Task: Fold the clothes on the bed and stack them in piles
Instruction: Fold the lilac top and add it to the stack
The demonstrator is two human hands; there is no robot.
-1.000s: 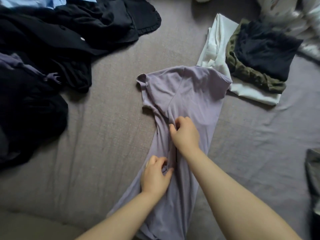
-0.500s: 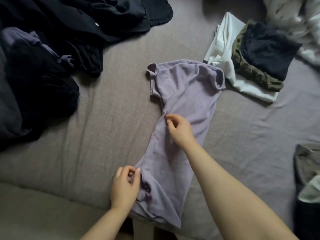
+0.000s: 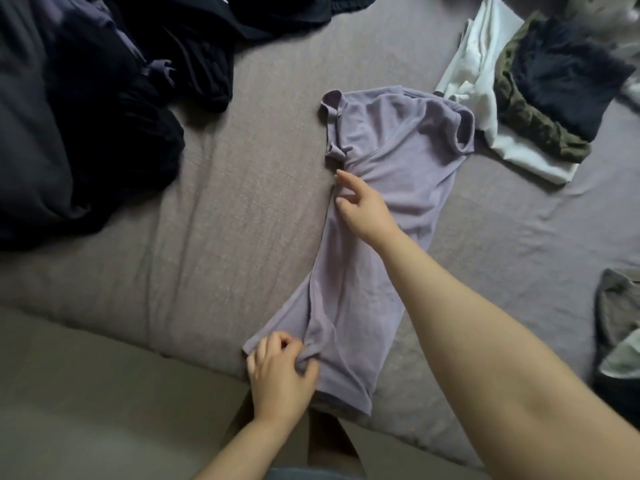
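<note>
Far left: heap of unfolded dark clothes (image 3: 86,109), black and navy, with a lavender piece (image 3: 161,69) poking out of it, on the bed (image 3: 242,202) under a grey-mauve sheet.

Centre: lavender t-shirt (image 3: 388,188) lying lengthwise on the bed, folded narrow, collar end away from the person, hem at the near edge of the mattress. Left sleeve bunched at the top left, right shoulder curled over itself.

Left hand (image 3: 278,372) at the hem, near corner: fingers curled, pinching a fold of the t-shirt fabric between thumb and fingers.

Right hand (image 3: 363,209) at mid-shirt on the left edge: fingers loosely spread, index extended toward the sleeve, hand over the fabric. Probably touching it, but contact isn't clear from this angle.

Right of the shirt: folded pile, just beside the shirt's right shoulder. White garment (image 3: 474,74) at the bottom, olive one (image 3: 540,123) on it, dark navy one (image 3: 568,71) on top.

Far right edge: another grey-green garment (image 3: 616,306), crumpled, partly out of frame.
</note>
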